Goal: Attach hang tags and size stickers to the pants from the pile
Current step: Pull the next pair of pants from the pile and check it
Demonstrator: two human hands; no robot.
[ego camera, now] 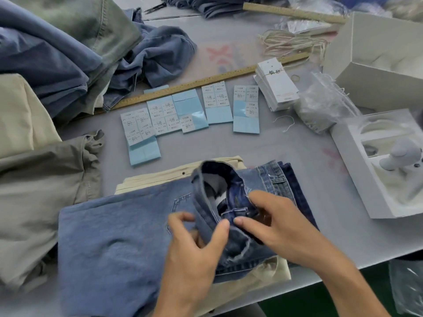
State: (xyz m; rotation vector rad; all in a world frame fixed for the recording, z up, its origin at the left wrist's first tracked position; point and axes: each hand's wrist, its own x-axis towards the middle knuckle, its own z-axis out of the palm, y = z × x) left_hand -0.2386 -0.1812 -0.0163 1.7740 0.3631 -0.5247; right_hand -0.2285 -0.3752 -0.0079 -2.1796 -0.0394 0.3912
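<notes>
Folded blue denim pants [114,243] lie on top of a stack near the table's front edge, with cream pants [158,177] showing beneath. My left hand [196,245] grips the turned-up waistband between thumb and fingers. My right hand [274,220] pinches the inner waistband fabric just to the right of it. Several blue backing sheets carrying white size stickers [190,110] lie in a row in the middle of the table. A stack of white hang tags [275,84] sits to their right. Loose cream tag strings [290,41] lie behind the tags.
A heap of blue, grey-green and beige pants [50,65] fills the left side. A long wooden ruler [194,84] crosses the table, another [295,13] lies at the back. White boxes [377,53] and a tray holding a white tool [398,156] stand at the right.
</notes>
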